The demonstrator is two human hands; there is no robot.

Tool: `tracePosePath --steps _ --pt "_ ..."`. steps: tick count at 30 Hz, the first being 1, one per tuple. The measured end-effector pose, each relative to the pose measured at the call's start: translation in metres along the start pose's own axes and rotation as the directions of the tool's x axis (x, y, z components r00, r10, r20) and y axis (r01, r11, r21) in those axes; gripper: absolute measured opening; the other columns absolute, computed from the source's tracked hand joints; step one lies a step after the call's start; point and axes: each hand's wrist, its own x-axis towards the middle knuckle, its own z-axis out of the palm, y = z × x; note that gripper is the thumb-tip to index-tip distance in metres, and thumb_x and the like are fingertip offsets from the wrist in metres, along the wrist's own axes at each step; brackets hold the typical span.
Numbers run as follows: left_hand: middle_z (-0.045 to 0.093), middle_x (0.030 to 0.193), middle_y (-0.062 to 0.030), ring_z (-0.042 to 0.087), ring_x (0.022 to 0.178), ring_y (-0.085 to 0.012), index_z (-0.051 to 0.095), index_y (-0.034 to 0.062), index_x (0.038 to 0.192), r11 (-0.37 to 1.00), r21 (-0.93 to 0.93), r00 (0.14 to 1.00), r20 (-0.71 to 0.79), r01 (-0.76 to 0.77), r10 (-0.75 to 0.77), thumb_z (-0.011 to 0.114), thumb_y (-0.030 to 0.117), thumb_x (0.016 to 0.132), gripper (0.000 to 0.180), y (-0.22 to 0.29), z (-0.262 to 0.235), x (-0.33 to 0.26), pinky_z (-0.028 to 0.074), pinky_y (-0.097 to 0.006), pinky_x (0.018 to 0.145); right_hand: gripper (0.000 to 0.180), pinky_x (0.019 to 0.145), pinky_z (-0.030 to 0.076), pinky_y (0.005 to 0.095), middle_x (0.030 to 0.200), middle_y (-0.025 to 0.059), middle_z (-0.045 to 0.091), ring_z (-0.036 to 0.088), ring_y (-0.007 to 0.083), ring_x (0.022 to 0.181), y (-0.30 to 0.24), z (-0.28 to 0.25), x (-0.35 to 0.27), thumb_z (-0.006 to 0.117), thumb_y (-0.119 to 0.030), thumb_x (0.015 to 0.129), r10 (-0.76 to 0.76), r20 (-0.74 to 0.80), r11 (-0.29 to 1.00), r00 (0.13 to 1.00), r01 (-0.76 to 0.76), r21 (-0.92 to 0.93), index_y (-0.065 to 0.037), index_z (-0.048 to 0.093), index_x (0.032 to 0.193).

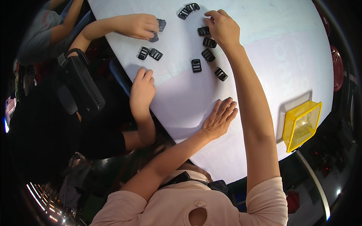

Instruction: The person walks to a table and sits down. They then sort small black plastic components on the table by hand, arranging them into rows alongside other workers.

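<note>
My left hand [220, 119] lies flat on the white tabletop, palm down, its fingers stretched out and holding nothing. My right hand [224, 29] reaches far across the table with bent fingers. A gap shows between its thumb and forefinger, with nothing visible in it. Close beside that hand is a black slotted plastic buckle [203, 31]; whether the hand touches it, I cannot tell. Several more such buckles trail toward me, among them one buckle [209, 42] by my wrist, a separate buckle [196, 65] and the nearest buckle [221, 74]. Two touching buckles [188, 11] lie beyond my right hand.
On my left sits a person in dark clothes, one hand [140, 26] over grey pieces [161, 25], the other hand [143, 88] resting at the table edge. Two buckles [149, 53] lie between those hands. A yellow mesh basket [301, 126] stands at the right edge.
</note>
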Motion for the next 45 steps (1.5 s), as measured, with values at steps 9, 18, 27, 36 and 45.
tracePosePath --steps 9,18,27,36,45 --pt "0.036 0.149 -0.0078 0.021 0.144 -0.0259 0.046 0.0091 0.137 1.0 0.027 1.0 0.008 -0.016 0.016 0.043 0.02 0.093 0.046 0.002 -0.005 0.0 0.008 -0.05 0.118 0.027 0.082 0.051 0.0383 0.107 0.0089 0.066 0.062 0.0282 0.097 0.002 0.006 0.055 0.063 -0.017 0.082 -0.069 0.165 0.996 0.984 0.059 0.066 -0.012 0.068 0.108" --pt "0.034 0.151 -0.0092 0.021 0.144 -0.0283 0.044 0.0091 0.138 1.0 -0.006 0.999 -0.03 -0.018 0.018 0.045 0.021 0.092 0.047 0.002 0.004 -0.005 0.008 -0.052 0.117 0.028 0.085 0.05 0.0395 0.11 0.0083 0.064 0.058 0.03 0.101 -0.01 -0.011 0.039 0.064 -0.01 0.078 -0.203 0.098 0.979 0.974 0.204 0.005 -0.013 0.069 0.105" --pt "0.031 0.153 -0.0095 0.018 0.145 -0.0289 0.043 0.0093 0.139 0.999 0.046 0.999 -0.039 -0.019 0.021 0.042 0.021 0.093 0.047 0.0 0.006 -0.006 0.006 -0.052 0.118 0.026 0.089 0.046 0.0441 0.104 0.0073 0.066 0.056 0.0272 0.106 -0.017 0.002 0.043 0.068 -0.022 0.079 -0.159 0.214 0.982 0.964 0.132 0.134 -0.012 0.069 0.104" --pt "0.035 0.149 -0.0106 0.021 0.144 -0.0295 0.046 0.0082 0.137 1.0 0.011 0.999 -0.024 -0.027 0.027 0.045 0.021 0.092 0.047 0.002 0.007 -0.002 0.011 -0.052 0.117 0.033 0.114 0.02 0.0531 0.136 -0.0002 0.054 0.037 0.0276 0.137 0.014 0.022 -0.03 0.05 -0.026 0.095 -0.325 0.017 0.933 0.945 0.318 0.17 -0.019 0.06 0.125" --pt "0.042 0.142 -0.0168 0.032 0.137 -0.0313 0.048 -0.0005 0.133 0.998 0.053 0.995 0.094 0.036 -0.041 0.048 0.022 0.09 0.048 0.001 -0.006 -0.004 0.017 -0.054 0.116 0.038 0.115 0.02 0.0516 0.142 0.0144 0.046 0.032 0.0363 0.139 -0.015 -0.031 -0.133 0.047 -0.017 0.097 0.007 -0.083 0.936 0.996 0.023 0.351 -0.008 0.05 0.134"
